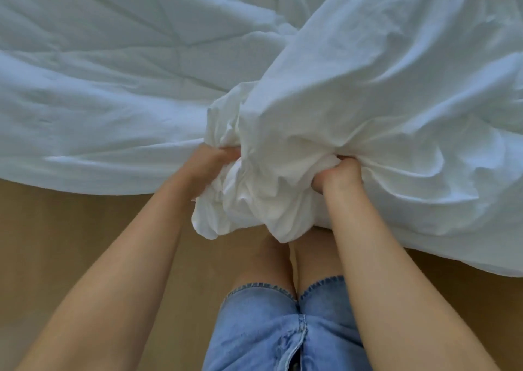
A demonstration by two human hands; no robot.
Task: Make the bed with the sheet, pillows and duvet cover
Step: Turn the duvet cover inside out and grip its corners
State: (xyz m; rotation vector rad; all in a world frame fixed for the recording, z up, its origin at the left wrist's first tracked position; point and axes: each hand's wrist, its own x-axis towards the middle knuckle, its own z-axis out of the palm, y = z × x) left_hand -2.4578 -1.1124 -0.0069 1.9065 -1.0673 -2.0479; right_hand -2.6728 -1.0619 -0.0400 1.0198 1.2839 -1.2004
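A crumpled white cotton duvet cover (368, 110) lay bunched at the bed's near edge, over a quilted white duvet (99, 73) spread flat. The left hand (210, 162) and right hand (338, 176) each clenched its gathered folds. Tan floor (70, 229) and blue denim shorts (268, 328) showed below.
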